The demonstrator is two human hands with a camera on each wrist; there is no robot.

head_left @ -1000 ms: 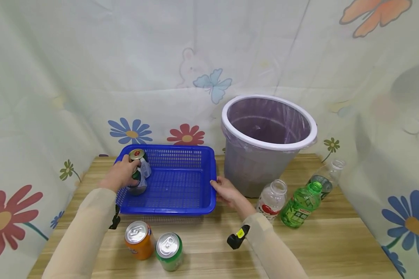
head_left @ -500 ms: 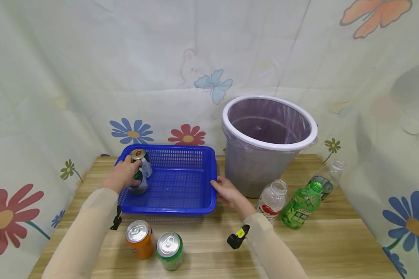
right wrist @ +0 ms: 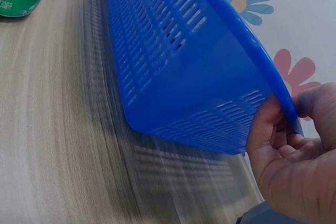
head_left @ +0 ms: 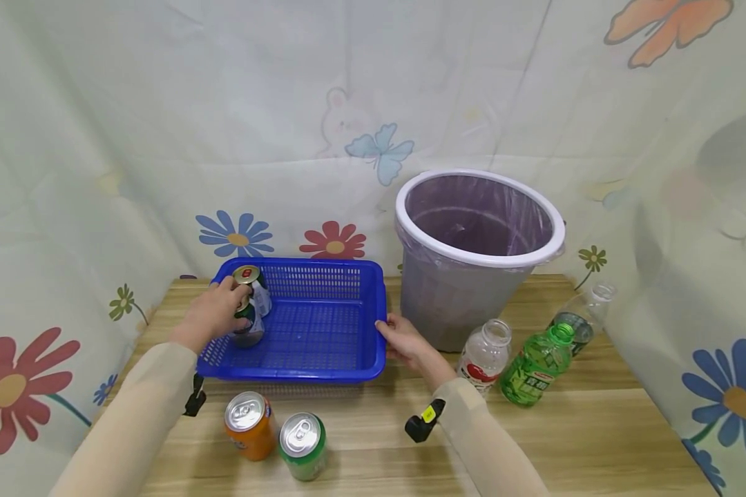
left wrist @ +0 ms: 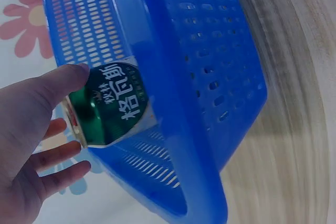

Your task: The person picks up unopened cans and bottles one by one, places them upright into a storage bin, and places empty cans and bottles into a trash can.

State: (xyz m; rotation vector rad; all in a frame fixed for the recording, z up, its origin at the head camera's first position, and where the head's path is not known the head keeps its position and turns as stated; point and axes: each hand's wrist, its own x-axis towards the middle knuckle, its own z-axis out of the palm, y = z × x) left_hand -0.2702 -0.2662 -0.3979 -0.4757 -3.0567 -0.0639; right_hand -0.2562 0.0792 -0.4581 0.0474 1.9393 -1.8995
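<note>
A blue plastic basket (head_left: 304, 376) sits on the table, two drink cans inside at its left end. The back can (head_left: 259, 297) has a gold top; the front can (head_left: 249, 337) is partly covered by my left hand (head_left: 210, 314). In the left wrist view, the thumb lies at the end of a green can (left wrist: 110, 103) with white lettering, and the other fingers are spread loosely apart from it. My right hand (head_left: 404, 338) grips the basket's right rim, thumb on one side and curled fingers on the other, clearest in the right wrist view.
In front of the basket stand an orange can (head_left: 249, 431) and a green can (head_left: 302, 449). A lined grey bin (head_left: 456, 304) is right of it. Beside the bin stand a clear bottle (head_left: 483, 359), a green bottle (head_left: 536, 366) and another clear bottle (head_left: 581, 317). Patterned curtain surrounds the table.
My left forearm and wrist have shifted a little left, and the left hand's back has drawn slightly away from the cans. The right hand and basket look unmoved.
</note>
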